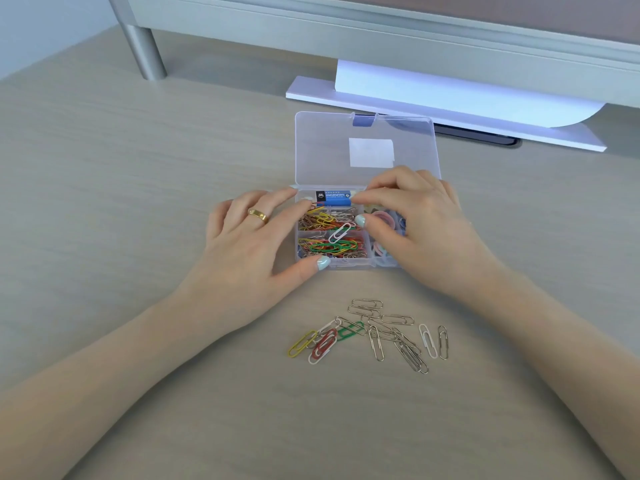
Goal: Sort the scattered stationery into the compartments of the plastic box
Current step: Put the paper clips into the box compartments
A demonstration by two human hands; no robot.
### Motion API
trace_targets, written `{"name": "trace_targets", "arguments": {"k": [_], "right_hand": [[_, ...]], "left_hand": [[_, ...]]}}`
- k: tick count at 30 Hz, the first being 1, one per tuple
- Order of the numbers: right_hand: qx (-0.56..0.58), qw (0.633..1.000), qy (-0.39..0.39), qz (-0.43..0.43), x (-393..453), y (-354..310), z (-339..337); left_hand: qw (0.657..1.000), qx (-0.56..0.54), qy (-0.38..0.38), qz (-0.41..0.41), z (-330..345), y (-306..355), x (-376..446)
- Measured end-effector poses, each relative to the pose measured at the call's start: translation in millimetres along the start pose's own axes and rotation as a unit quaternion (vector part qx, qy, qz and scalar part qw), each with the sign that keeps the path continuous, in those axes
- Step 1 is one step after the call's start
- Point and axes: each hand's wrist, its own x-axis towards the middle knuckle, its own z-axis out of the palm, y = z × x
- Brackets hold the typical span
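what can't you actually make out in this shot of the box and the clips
Head view only:
- Right compartments of the plastic box: mostly covered by the right hand; only pink rings show.
- Label on the blue eraser: too small to read.
- Dark object under the white board: mostly hidden by it.

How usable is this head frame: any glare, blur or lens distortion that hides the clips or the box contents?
Head view: even, soft light with faint shadows; the white curved sheet at the back is blown out bluish. Wide-angle bending shows at the grey shelf edge. The loose paper clips on the wooden table are sharp. The clear plastic box is slightly soft, its right compartments covered by the right hand.
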Motion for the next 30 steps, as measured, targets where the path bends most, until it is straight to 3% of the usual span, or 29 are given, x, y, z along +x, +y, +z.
{"name": "trace_targets", "arguments": {"k": [11, 22, 30], "right_hand": [[-0.007, 0.997, 0.004, -0.072, -10.4, -9.2, 2.4], [-0.004, 0.998, 0.015, -0.056, -11.6, -11.6, 2.7], [0.056, 0.997, 0.023, -0.053, -39.8, -13.2, -13.2]], "left_hand": [[1.000, -0.027, 0.013, 0.001, 0.5, -1.0, 0.5], [1.000, -0.023, -0.008, 0.009, -0.5, -1.8, -0.4], [0.990, -0.093, 0.055, 0.090, -16.9, 11.3, -14.2]]}}
